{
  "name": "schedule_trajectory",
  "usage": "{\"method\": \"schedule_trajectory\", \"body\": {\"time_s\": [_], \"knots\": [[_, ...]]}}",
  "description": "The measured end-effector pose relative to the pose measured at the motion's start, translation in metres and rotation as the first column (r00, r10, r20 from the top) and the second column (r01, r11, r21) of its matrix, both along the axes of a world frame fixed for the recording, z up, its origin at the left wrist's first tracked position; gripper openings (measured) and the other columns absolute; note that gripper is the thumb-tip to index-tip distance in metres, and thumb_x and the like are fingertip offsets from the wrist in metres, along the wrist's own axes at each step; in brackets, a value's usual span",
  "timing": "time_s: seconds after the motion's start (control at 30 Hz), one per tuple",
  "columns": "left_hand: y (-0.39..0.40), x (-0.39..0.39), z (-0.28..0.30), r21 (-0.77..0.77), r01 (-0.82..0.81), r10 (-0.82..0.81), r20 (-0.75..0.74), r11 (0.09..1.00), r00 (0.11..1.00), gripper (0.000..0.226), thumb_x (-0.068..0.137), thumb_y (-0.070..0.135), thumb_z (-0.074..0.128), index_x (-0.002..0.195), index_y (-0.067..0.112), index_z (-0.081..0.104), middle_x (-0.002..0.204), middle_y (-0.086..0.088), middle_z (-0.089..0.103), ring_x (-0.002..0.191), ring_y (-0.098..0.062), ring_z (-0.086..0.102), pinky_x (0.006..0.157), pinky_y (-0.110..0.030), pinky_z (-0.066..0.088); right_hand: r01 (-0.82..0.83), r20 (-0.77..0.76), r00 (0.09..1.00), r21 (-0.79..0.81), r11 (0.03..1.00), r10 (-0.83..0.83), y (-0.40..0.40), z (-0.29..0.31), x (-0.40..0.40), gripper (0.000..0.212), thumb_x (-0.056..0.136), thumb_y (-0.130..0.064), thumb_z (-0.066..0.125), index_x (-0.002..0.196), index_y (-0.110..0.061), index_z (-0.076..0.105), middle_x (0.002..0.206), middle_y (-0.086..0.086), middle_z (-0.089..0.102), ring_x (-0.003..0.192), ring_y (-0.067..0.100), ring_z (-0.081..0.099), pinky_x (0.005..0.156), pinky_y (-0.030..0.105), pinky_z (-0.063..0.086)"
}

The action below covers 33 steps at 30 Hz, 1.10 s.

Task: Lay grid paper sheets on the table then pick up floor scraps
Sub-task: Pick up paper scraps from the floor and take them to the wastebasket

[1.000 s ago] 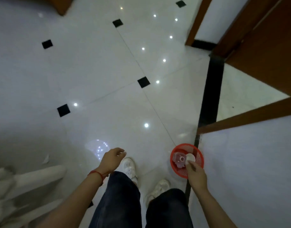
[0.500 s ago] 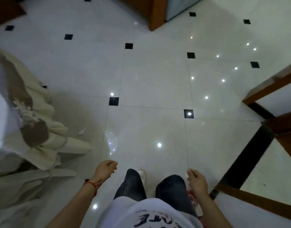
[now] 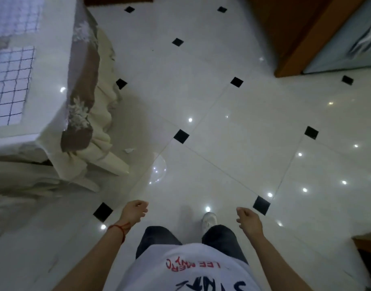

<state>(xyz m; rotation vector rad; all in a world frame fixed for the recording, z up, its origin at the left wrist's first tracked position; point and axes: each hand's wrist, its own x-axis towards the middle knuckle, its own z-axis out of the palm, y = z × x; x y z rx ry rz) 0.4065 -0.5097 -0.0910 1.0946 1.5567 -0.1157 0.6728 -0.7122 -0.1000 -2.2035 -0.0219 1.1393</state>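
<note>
We hold our left hand (image 3: pixel 134 211) and right hand (image 3: pixel 248 219) loosely curled and grasping nothing above the floor (image 3: pixel 232 127). A small white scrap (image 3: pixel 128 150) lies at eleven o'clock beside the bench (image 3: pixel 48 66) drape, its long axis running nine to three, while grid paper sheets (image 3: pixel 9 85) lie flat on the bench at ten o'clock.

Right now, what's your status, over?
Both hands empty: left hand, right hand. Grid paper on the table. Paper scrap ahead on the floor, path clear.

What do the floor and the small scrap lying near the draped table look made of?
Floor: probably glazed ceramic or polished stone tile, since it mirrors the ceiling lights and shows grout lines. Scrap: looks like torn white paper, thin and matte, too small to be sure.
</note>
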Motion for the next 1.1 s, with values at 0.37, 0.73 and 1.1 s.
{"method": "schedule_trajectory", "body": {"time_s": [0.37,0.73,1.1], "knots": [[-0.01,0.063,-0.008,-0.041,-0.287,0.283,-0.08,0.957,0.956,0.026,0.092,0.019,0.05,0.107,-0.001,0.059,0.095,-0.014,0.06,0.082,-0.024,0.054,0.061,-0.024,0.042,-0.24,-0.013,0.971,0.028,0.97,0.24,0.111,0.009,0.128,0.032,0.094,-0.022,0.048,0.116,0.0,0.057,0.102,0.01,0.057,0.089,0.025,0.057,0.088,0.037,0.046],[0.15,0.143,-0.027,-0.094,-0.346,0.341,-0.071,0.933,0.938,0.021,0.093,0.019,0.049,0.097,0.001,0.059,0.093,-0.015,0.06,0.067,-0.018,0.051,0.059,-0.024,0.04,-0.395,0.017,0.918,-0.039,0.918,0.396,0.282,-0.006,0.216,0.03,0.093,-0.021,0.05,0.113,0.0,0.059,0.1,0.011,0.059,0.082,0.026,0.059,0.08,0.037,0.047],[0.329,0.212,0.013,0.093,-0.539,0.521,0.161,0.837,0.838,0.011,0.094,0.01,0.044,0.093,0.007,0.055,0.072,0.0,0.051,0.064,-0.007,0.046,0.047,-0.007,0.041,-0.625,-0.032,0.781,-0.064,0.778,0.624,0.467,-0.006,0.26,0.013,0.093,-0.016,0.049,0.093,-0.005,0.057,0.092,0.013,0.059,0.076,0.025,0.057,0.065,0.031,0.044]]}}
